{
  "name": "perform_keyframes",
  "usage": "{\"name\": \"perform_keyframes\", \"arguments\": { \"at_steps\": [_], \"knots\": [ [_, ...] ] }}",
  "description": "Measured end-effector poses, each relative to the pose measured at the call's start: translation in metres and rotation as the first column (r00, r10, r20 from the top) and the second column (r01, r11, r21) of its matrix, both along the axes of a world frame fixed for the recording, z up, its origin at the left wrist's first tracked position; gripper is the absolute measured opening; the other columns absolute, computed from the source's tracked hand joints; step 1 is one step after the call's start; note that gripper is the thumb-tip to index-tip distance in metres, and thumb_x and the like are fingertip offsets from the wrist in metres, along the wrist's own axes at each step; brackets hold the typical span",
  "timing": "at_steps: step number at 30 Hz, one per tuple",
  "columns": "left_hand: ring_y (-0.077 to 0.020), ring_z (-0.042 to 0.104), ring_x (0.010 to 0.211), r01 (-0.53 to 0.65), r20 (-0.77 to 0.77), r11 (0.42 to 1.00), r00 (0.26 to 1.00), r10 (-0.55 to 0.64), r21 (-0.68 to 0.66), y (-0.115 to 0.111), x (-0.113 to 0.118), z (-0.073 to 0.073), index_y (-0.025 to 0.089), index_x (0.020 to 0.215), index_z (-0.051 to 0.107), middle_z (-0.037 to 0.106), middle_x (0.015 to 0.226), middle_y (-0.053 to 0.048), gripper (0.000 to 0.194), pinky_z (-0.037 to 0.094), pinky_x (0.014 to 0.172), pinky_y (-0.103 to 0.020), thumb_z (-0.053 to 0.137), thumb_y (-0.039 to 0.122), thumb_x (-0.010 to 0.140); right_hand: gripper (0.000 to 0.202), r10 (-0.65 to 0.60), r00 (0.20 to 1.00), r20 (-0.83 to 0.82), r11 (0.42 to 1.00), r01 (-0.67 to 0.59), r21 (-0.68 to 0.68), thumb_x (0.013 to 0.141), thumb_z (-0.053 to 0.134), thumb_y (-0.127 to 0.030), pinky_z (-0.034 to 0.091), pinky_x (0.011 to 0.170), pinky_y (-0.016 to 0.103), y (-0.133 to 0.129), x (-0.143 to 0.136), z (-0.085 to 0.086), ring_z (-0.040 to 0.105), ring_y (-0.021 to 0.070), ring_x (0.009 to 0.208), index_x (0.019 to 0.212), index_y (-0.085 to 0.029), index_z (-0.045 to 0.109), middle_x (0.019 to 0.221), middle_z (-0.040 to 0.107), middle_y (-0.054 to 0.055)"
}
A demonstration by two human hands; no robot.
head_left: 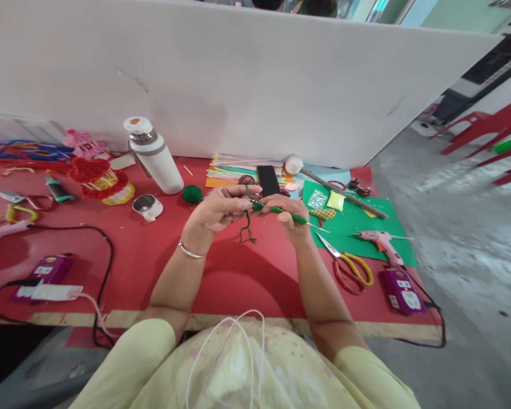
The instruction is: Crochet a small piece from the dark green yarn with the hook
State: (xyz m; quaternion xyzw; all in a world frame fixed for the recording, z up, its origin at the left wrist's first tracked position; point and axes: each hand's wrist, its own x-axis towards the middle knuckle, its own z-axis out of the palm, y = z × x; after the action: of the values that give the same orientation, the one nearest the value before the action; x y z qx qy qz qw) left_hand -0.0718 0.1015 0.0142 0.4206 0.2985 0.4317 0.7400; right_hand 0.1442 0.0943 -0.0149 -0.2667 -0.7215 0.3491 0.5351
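My left hand (pixel 219 209) pinches a strand of dark green yarn (pixel 247 218), whose loose end dangles over the red table. In my right hand (pixel 287 213) is a crochet hook (pixel 296 217) with a green handle and a thin metal shaft that points right. The fingertips of both hands are close together, and a small bit of green yarn work lies between them, partly hidden by the fingers. Behind my left hand sits a ball of green yarn (pixel 192 194). A black phone (pixel 268 180) lies just beyond my fingers.
A white bottle (pixel 155 159) and a steel cup (pixel 147 207) stand at left, near red ruffled crafts (pixel 97 177). Scissors (pixel 347 267), a pink glue gun (pixel 381 244) and a purple power box (pixel 402 291) lie right. A white partition (pixel 238 85) borders the back.
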Motion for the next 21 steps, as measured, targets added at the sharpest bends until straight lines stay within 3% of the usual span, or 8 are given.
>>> {"name": "perform_keyframes", "arguments": {
  "at_steps": [7, 11, 16, 21],
  "knots": [
    [0.0002, 0.029, 0.042, 0.014, -0.028, 1.000, 1.000, -0.015, -0.012, 0.001, -0.005, 0.004, 0.012, 0.100, 0.085, 0.055, 0.057, 0.005, 0.038, 0.017, 0.040, -0.017, 0.090, 0.014, 0.062, 0.030, 0.023, 0.996, 0.086, 0.979, -0.040, 0.200, 0.105, 0.061, -0.043, 0.065, 0.083, 0.032, 0.001, 0.006, 0.008, 0.081, 0.0196, 0.093, 0.094, -0.023, 0.080, 0.100, 0.085, 0.007],
    [-0.0003, 0.031, 0.042, 0.037, -0.008, 0.999, 0.999, -0.037, 0.008, 0.002, -0.005, 0.003, 0.012, 0.096, 0.085, 0.057, 0.058, 0.005, 0.035, 0.020, 0.040, -0.018, 0.089, 0.014, 0.062, 0.025, 0.042, 0.995, 0.087, 0.972, -0.061, 0.228, 0.106, 0.060, -0.034, 0.066, 0.083, 0.030, -0.001, 0.007, 0.009, 0.081, 0.0185, 0.095, 0.096, -0.023, 0.080, 0.099, 0.085, 0.006],
    [-0.0005, 0.032, 0.043, 0.067, -0.004, 0.998, 0.998, -0.067, 0.021, 0.004, -0.007, -0.003, 0.012, 0.097, 0.085, 0.061, 0.062, 0.002, 0.036, 0.020, 0.039, -0.017, 0.088, 0.017, 0.062, 0.030, 0.061, 0.995, 0.074, 0.989, -0.071, 0.133, 0.106, 0.061, -0.036, 0.065, 0.080, 0.028, -0.008, 0.011, 0.017, 0.082, 0.0176, 0.091, 0.089, -0.021, 0.081, 0.096, 0.084, 0.006],
    [-0.0020, 0.037, 0.044, 0.066, -0.016, 0.997, 0.998, -0.065, 0.042, 0.001, -0.004, -0.004, 0.012, 0.095, 0.086, 0.064, 0.062, 0.000, 0.034, 0.024, 0.041, -0.018, 0.089, 0.018, 0.062, 0.037, 0.165, 0.984, -0.071, 0.977, -0.172, -0.121, 0.101, 0.066, -0.048, 0.068, 0.067, 0.029, -0.008, 0.010, 0.014, 0.079, 0.0164, 0.069, 0.081, -0.019, 0.078, 0.094, 0.083, 0.006]
  ]
}}
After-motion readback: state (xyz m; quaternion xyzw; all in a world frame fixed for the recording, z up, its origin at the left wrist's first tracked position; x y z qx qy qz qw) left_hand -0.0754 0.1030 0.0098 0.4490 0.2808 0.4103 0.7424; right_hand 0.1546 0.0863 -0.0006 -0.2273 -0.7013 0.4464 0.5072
